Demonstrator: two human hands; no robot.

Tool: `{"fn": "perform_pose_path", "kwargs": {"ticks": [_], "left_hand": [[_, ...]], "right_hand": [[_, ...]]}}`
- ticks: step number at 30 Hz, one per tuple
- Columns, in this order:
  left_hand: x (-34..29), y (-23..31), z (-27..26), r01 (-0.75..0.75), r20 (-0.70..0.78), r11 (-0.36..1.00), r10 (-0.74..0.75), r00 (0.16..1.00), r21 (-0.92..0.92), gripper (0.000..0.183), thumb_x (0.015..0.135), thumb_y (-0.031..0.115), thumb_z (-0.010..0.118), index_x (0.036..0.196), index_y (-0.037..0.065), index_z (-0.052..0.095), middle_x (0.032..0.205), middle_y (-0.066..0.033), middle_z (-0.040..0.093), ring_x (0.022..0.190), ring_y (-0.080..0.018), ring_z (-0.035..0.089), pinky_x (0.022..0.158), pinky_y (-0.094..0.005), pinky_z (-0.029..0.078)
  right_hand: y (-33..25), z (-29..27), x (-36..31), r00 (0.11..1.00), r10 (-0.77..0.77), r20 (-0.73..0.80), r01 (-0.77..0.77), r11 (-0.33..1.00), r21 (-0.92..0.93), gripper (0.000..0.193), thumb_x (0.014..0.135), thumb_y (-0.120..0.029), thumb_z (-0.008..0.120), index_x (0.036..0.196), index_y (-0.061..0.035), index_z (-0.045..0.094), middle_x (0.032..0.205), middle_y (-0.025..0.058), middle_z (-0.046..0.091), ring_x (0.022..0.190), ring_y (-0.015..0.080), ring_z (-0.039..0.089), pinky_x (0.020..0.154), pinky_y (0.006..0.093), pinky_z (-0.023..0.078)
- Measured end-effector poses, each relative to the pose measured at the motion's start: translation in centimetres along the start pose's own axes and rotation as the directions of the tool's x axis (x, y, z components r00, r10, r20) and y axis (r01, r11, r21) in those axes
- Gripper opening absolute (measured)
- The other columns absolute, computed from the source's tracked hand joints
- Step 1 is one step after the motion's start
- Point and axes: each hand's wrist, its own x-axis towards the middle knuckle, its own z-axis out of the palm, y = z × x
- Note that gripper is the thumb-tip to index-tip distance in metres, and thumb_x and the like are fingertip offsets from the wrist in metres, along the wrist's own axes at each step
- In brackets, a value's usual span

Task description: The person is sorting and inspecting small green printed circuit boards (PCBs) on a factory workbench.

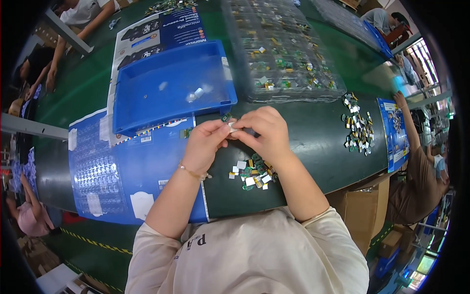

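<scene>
My left hand (204, 143) and my right hand (266, 131) meet over the green bench, fingertips pinched together. Between them is a small green circuit board (226, 117) with a white square piece (232, 127) at the fingertips; the fingers cover much of it. Just below my hands lies a loose pile of similar circuit boards (252, 172) with white and gold-coloured squares. Another small green board (185, 133) rests beside my left hand, near the blue bin (169, 128). A few small pale pieces (198, 92) sit inside that bin.
Stacked clear plastic trays (293, 93) filled with boards stand ahead. A second pile of boards (359, 125) lies to the right. Flat blue printed cardboard (181, 183) bears a clear blister tray (98, 171) at left. A cardboard box (364, 208) stands below the bench edge. Co-workers sit on both sides.
</scene>
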Motion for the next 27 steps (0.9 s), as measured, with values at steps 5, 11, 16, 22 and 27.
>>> {"fn": "perform_pose_path", "kwargs": {"ticks": [5,11,16,22,27], "left_hand": [[0.4,-0.5,-0.5,0.005,-0.009,0.997,-0.006,1.0,-0.081,0.019,0.092,0.015,0.058,0.103,0.001,0.065,0.091,-0.0048,0.067,0.074,-0.0069,0.058,0.063,-0.0187,0.044],[0.6,0.4,-1.1,-0.172,-0.121,0.938,0.142,0.982,-0.3,0.022,0.094,0.016,0.056,0.109,0.001,0.062,0.092,-0.0066,0.067,0.075,-0.0099,0.06,0.066,-0.0214,0.045],[0.5,0.3,-0.8,-0.223,-0.174,0.934,0.179,0.968,-0.279,0.022,0.094,0.016,0.056,0.11,0.001,0.061,0.094,-0.0078,0.067,0.078,-0.0101,0.06,0.069,-0.022,0.045],[0.1,-0.5,-0.4,-0.245,-0.106,0.966,0.237,0.966,-0.077,0.016,0.093,0.01,0.057,0.105,0.001,0.06,0.096,-0.008,0.066,0.085,-0.0103,0.061,0.072,-0.0206,0.046],[-1.1,0.2,0.3,-0.133,0.134,0.989,0.125,0.983,0.057,0.018,0.09,0.007,0.06,0.106,-0.001,0.061,0.094,-0.0064,0.067,0.088,-0.0115,0.062,0.077,-0.0226,0.048]], "right_hand": [[-0.3,-0.4,1.0,0.979,0.113,0.168,-0.135,0.983,0.124,0.012,0.071,-0.007,0.073,0.079,-0.0087,0.064,0.077,0.0038,0.062,0.07,0.0203,0.057,0.065,0.0311,0.045],[-1.8,1.7,5.5,0.968,0.251,0.015,-0.248,0.945,0.211,0.007,0.075,-0.007,0.068,0.081,-0.0052,0.064,0.076,0.0052,0.061,0.065,0.0182,0.057,0.061,0.0309,0.046],[1.7,4.0,7.0,0.994,0.035,0.106,0.011,0.915,-0.404,0.006,0.076,-0.009,0.067,0.081,-0.0066,0.065,0.078,0.0067,0.062,0.081,0.0183,0.06,0.068,0.03,0.047],[-0.5,1.9,5.4,0.975,0.224,0.0,-0.223,0.972,0.08,0.008,0.081,-0.009,0.063,0.083,-0.0024,0.067,0.079,0.0067,0.061,0.087,0.0214,0.06,0.073,0.0302,0.047],[-1.5,-1.6,1.5,0.888,0.317,0.333,-0.41,0.872,0.265,0.017,0.086,-0.009,0.061,0.1,-0.0007,0.066,0.089,0.0073,0.063,0.086,0.0165,0.059,0.074,0.0286,0.047]]}}
